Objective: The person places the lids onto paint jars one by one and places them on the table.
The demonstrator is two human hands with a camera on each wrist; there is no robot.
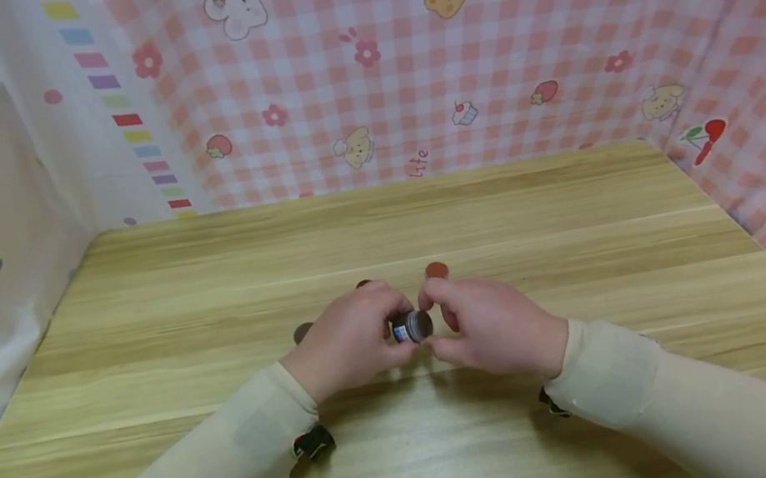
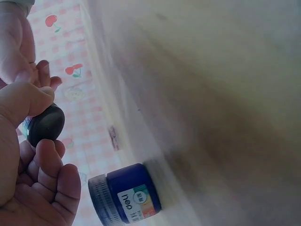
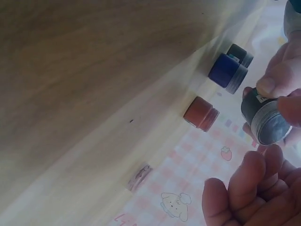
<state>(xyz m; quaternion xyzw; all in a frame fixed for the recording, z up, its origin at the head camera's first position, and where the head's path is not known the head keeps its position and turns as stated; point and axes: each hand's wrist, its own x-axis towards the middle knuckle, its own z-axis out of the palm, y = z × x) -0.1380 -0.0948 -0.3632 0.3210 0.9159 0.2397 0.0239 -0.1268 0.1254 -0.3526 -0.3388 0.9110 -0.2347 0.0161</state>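
A small dark paint jar (image 1: 401, 333) with a ridged lid is pinched between the thumb and fingers of my left hand (image 1: 347, 342). The jar lies tilted on its side, its lid facing right; in the left wrist view its dark rounded end (image 2: 47, 125) shows. My right hand (image 1: 493, 330) is at the lid, thumb and fingers spread and bent around it. Seen from the right wrist, the lid's face (image 3: 272, 128) is uncovered, with the right fingertips (image 3: 270, 155) just below it. Whether they touch it is hard to tell.
Behind the hands stand an orange-red jar (image 3: 201, 114), a blue jar (image 3: 227, 73) with a label and a dark jar (image 3: 241, 54). A small pinkish object (image 3: 140, 176) lies on the wooden table (image 1: 382, 231). Patterned cloth (image 1: 398, 59) hangs around the table.
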